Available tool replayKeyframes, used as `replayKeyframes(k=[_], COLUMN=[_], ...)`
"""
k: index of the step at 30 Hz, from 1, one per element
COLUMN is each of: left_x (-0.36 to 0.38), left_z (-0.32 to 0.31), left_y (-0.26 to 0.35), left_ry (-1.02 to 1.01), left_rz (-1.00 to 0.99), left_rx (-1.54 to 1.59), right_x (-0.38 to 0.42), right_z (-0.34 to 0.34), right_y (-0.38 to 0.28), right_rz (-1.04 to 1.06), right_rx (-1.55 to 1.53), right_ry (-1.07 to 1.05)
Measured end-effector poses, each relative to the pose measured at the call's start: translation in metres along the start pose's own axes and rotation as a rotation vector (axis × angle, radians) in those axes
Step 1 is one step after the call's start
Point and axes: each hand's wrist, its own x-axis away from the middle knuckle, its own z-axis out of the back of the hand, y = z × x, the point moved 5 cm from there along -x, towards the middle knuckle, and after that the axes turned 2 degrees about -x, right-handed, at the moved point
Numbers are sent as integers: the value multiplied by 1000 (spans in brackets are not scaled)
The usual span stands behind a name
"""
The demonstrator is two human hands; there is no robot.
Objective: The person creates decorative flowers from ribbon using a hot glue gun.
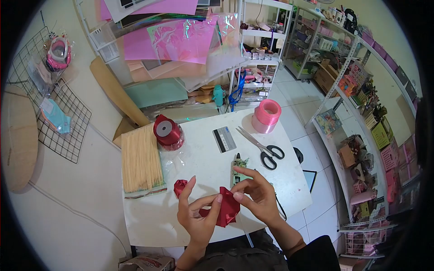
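Note:
Near the table's front edge, a piece of shiny red ribbon (pixel 229 208) is pinched between both hands, folded and creased. My left hand (pixel 199 214) grips its left side between thumb and fingers, with the index finger raised. My right hand (pixel 258 198) holds its upper right edge between thumb and a finger. A small folded red ribbon piece (pixel 180 188) lies just beyond my left hand. Behind my right hand is a green patterned object with a black tip (pixel 238 167), partly hidden by the fingers.
On the white table (pixel 199 167) are a bag of thin wooden sticks (pixel 142 160), dark red ribbon rolls (pixel 168 133), a grey card (pixel 224 139), black-handled scissors (pixel 264 151) and pink ribbon rolls (pixel 266 116). Loaded shelves (pixel 357 131) stand at the right.

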Motion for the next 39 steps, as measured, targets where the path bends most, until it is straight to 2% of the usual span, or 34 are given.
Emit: replayKeyframes(k=[7, 10, 12, 15, 22, 27, 31, 37, 39], left_x=[1, 1, 1, 0, -3, -4, -4, -4, -5], left_z=[1, 0, -2, -2, -1, -1, -2, -1, -3], left_y=[-6, -3, -7, -11, -12, -12, -10, -10, -7], left_ry=[-7, 12, 6, -19, -40, -47, -22, -66, -92], left_rz=[-69, -57, 65, 143, 126, 122, 163, 93, 137], left_rx=[-140, -112, 1, 60, 32, 10, 60, 20, 33], right_x=[0, 0, 1, 0, 0, -1, -1, 1, 1], right_z=[-6, -6, -5, -5, -5, -4, -3, -3, -3], right_y=[1, 4, 4, 5, 5, 4, 8, 8, 8], right_rz=[-3, 34, 39, 28, 19, -74, -62, -10, 12], right_rx=[2, -6, -47, -66, -70, -148, -114, -55, -54], right_ry=[36, 41, 57, 66, 50, 39, 49, 67, 67])
